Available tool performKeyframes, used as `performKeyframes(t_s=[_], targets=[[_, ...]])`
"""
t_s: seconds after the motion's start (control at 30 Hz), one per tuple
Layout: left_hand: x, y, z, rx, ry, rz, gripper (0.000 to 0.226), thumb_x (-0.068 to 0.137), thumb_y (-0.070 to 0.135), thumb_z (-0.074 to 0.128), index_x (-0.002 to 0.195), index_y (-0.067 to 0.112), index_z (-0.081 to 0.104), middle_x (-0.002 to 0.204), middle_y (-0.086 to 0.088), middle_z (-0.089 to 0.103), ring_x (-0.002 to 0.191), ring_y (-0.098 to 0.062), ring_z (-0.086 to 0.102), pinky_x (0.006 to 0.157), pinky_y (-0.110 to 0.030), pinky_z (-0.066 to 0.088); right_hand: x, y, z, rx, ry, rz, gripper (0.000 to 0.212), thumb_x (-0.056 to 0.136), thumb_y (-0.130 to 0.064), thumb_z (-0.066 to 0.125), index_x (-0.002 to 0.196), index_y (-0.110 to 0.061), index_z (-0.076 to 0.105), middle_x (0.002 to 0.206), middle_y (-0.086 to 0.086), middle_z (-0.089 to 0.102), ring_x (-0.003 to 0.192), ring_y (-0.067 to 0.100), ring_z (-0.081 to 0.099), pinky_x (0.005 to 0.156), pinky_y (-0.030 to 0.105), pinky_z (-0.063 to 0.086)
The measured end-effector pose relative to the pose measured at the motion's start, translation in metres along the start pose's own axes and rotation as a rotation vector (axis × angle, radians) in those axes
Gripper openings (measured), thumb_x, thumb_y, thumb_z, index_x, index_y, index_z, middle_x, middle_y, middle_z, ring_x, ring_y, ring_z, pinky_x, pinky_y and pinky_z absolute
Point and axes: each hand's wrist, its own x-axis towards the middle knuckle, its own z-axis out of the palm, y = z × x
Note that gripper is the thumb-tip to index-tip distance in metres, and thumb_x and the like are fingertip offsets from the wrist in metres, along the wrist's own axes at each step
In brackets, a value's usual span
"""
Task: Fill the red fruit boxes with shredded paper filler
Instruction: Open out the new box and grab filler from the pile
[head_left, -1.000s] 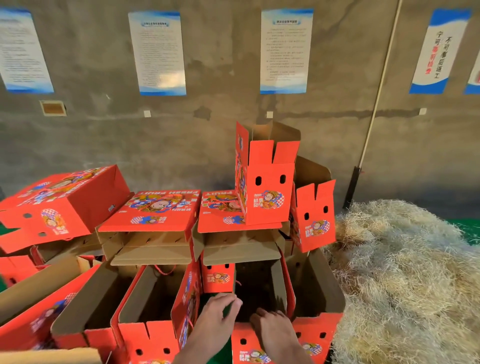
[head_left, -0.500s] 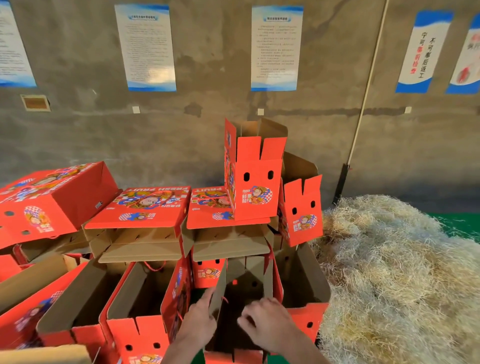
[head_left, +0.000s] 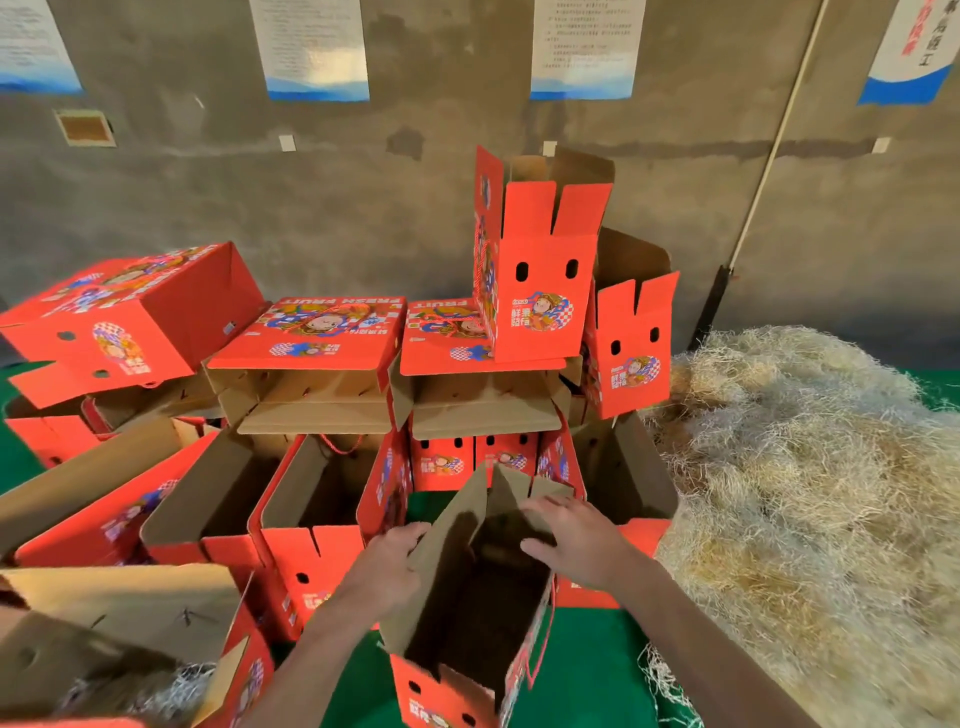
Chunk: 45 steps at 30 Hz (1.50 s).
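An open red fruit box (head_left: 470, 613) with a brown cardboard inside stands lifted just in front of me, above the green floor. My left hand (head_left: 387, 569) grips its left wall, thumb hooked over the edge. My right hand (head_left: 576, 540) holds the right wall near the top flaps, fingers curled over the rim. The inside of the box looks dark and holds no filler that I can see. A large heap of pale shredded paper filler (head_left: 810, 499) lies to the right.
Several open red boxes (head_left: 311, 519) stand in rows to the left and behind, with more stacked on top (head_left: 540, 270). A box at the lower left (head_left: 135, 654) holds some filler. A concrete wall with posters is behind. Green floor (head_left: 587, 665) shows below.
Both hands have drawn the open box out of the row, toward me and upward. The view has shifted closer and a little to the right.
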Motion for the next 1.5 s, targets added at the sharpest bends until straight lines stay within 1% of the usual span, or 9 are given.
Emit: performKeyframes(t_s=[0.4,0.6,0.83,1.0,1.1,1.17,1.3,1.43,1.5], targets=[[-0.013,-0.024,-0.024,-0.008,-0.049,-0.061,0.032,0.094,0.01,0.058,0.109,0.035,0.068,0.128,-0.001,0.064,0.122,-0.019,0.057,0.097,-0.043,0.053,-0.002,-0.01,0.017,-0.022,-0.082,0.001,0.086,0.09,-0.039,0.068,0.157,-0.031,0.016,0.162,-0.005,0.024,0.148,0.022,0.026,0.119,0.046,0.029],[-0.018,-0.028,-0.032,-0.019,-0.146,-0.026,0.027,0.094,0.008,0.061,0.103,0.031,0.072,0.112,0.004,0.07,0.112,-0.017,0.062,0.095,-0.041,0.054,-0.008,-0.023,0.021,0.109,-0.093,0.033,0.08,0.092,-0.035,0.068,0.155,-0.029,0.018,0.156,-0.004,0.036,0.12,0.013,0.056,0.107,0.041,0.044],[-0.024,-0.011,-0.028,-0.123,-0.255,0.036,0.008,0.091,0.02,0.07,0.096,0.019,0.077,0.091,0.003,0.077,0.091,-0.014,0.073,0.085,-0.04,0.059,-0.012,-0.012,0.018,0.16,-0.204,0.034,0.022,0.088,-0.056,0.063,0.082,-0.036,0.07,0.072,-0.014,0.056,0.071,0.006,0.053,0.065,0.03,0.038],[-0.022,0.013,-0.01,0.029,-0.284,0.08,0.051,0.077,-0.007,0.043,0.092,0.029,0.075,0.092,0.009,0.076,0.09,-0.016,0.071,0.077,-0.036,0.059,-0.017,-0.007,0.013,0.211,-0.434,0.174,0.076,0.069,-0.092,0.051,0.051,-0.019,0.039,0.057,0.001,0.035,0.055,0.019,0.038,0.06,0.038,0.029],[-0.025,0.024,0.003,0.102,-0.221,0.136,0.043,0.087,-0.001,0.055,0.102,0.035,0.072,0.108,0.011,0.072,0.102,-0.009,0.066,0.093,-0.04,0.055,-0.015,-0.008,0.013,0.411,-0.554,0.388,0.088,0.064,-0.101,0.039,0.079,-0.02,0.07,0.088,-0.002,0.07,0.084,0.016,0.064,0.088,0.039,0.048],[-0.039,0.034,0.006,0.1,-0.089,0.283,0.036,0.095,0.01,0.059,0.117,0.037,0.066,0.127,0.017,0.063,0.118,0.0,0.057,0.105,-0.034,0.048,-0.013,-0.007,0.019,0.447,-0.585,0.475,0.076,0.076,-0.09,0.043,0.111,-0.027,0.069,0.116,0.003,0.069,0.104,0.02,0.063,0.101,0.042,0.047],[-0.101,0.054,0.011,-0.103,0.227,0.824,0.032,0.101,0.008,0.054,0.125,0.026,0.063,0.13,0.018,0.059,0.123,-0.009,0.059,0.104,-0.025,0.046,-0.01,0.005,0.047,0.496,-0.7,0.508,0.024,0.102,-0.036,0.054,0.105,-0.017,0.068,0.109,0.006,0.068,0.114,0.034,0.064,0.093,0.036,0.051],[-0.153,0.048,0.042,-0.214,0.344,0.972,0.029,0.088,-0.009,0.066,0.111,0.008,0.069,0.121,0.001,0.065,0.108,-0.021,0.067,0.088,-0.032,0.054,-0.012,0.026,0.064,0.604,-0.535,0.776,0.035,0.1,-0.034,0.058,0.069,-0.024,0.071,0.064,-0.003,0.068,0.057,0.007,0.067,0.054,0.016,0.052],[-0.173,0.033,0.06,-0.271,0.356,0.913,0.027,0.082,-0.012,0.072,0.098,0.009,0.07,0.11,0.003,0.067,0.097,-0.02,0.067,0.078,-0.032,0.054,-0.01,0.034,0.073,0.648,-0.528,0.916,0.027,0.1,-0.031,0.057,0.082,-0.012,0.061,0.074,0.004,0.058,0.059,0.012,0.057,0.06,0.02,0.05]])
